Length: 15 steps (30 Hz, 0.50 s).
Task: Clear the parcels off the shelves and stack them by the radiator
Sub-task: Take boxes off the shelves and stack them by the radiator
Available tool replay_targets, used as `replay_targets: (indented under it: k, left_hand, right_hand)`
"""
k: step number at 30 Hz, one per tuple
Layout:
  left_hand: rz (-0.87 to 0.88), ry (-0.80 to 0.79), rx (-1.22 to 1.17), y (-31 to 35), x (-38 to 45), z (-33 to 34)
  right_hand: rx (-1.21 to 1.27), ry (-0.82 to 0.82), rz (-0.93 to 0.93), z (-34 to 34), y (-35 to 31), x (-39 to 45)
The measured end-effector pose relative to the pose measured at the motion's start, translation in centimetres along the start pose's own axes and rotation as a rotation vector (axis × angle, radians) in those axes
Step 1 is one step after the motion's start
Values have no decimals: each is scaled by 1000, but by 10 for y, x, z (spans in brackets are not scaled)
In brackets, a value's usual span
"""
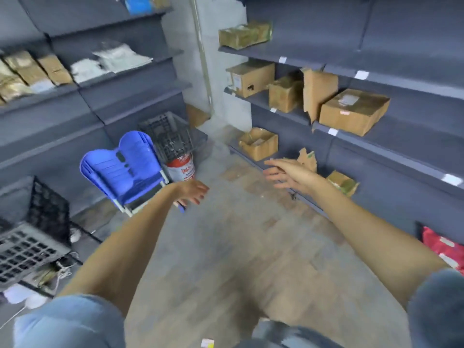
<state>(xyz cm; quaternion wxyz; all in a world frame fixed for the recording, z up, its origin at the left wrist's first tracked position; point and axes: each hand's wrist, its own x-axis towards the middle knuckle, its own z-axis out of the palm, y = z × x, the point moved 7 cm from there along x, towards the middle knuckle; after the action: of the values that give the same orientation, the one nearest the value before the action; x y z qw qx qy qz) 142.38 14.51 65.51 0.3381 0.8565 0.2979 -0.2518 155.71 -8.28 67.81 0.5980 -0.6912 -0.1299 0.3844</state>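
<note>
Cardboard parcels sit on the dark grey shelves (376,146) to my right: a large box (354,111), an upright box (319,89), a box (249,77) further back and an open box (258,143) on the lowest shelf. Brown and white packets (118,57) lie on the left shelves (88,91). My right hand (286,173) stretches forward, fingers spread and empty, near the lowest right shelf. My left hand (192,193) reaches forward over the floor, fingers loose, holding nothing. No radiator is in view.
A blue plastic folding chair (125,169) leans by the left shelves, with a red-and-white bucket (182,167) and black crates (168,135) behind it. Another crate (27,244) sits at the near left. A red package (444,247) lies low on the right.
</note>
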Motion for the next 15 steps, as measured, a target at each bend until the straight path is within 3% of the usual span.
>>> replay_targets:
  k: [4, 9, 12, 15]
  left_hand:
    - [-42, 113, -101, -18, 46, -90]
    - [-104, 19, -236, -49, 120, -128]
    - [-150, -63, -224, -58, 178, -154]
    - [-100, -39, -287, -52, 252, -210]
  right_hand:
    - [-6, -74, 27, 15, -50, 88]
    - [-68, -211, 154, 48, -37, 186]
    - [-73, -194, 175, 47, -45, 251]
    - [-62, -110, 141, 30, -72, 327]
